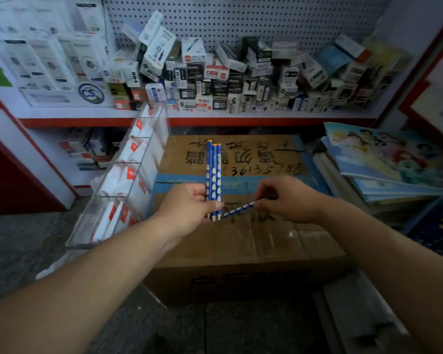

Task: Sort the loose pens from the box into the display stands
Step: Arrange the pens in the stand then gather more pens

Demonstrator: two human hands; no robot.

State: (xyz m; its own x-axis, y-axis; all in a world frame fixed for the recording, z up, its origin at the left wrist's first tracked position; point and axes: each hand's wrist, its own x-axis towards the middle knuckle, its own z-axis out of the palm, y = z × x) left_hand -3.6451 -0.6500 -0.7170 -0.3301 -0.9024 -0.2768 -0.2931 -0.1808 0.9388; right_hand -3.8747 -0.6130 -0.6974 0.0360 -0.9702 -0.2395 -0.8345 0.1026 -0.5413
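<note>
Pens (213,175), three blue ones with pale spots, stand straight up in the left hand (189,203). Its fingers (212,205) curl round the low ends and pinch them side by side, tips down. I think this is so they make one neat bunch that can drop into a slot together. The right hand (287,198) is at three o'clock from the bunch, close by. Its fingers (262,198) pinch one end of a fourth pen (238,209), which lies slanted with its other end touching the bottom of the bunch. It looks like this pen is being added to the others. Both hands are above a big brown cardboard box (241,241) with tape across its top. It looks shut, so I cannot tell where the loose pens come from. The clear display stand (138,163) leans at nine o'clock from the left hand, just beside the box, and its slots hold white packets. That is likely where the bunch should go, so holding the pens upright makes sense. At twelve o'clock a shelf (241,116) carries many small boxes. At two o'clock lies a stack of picture notebooks (384,159).
</note>
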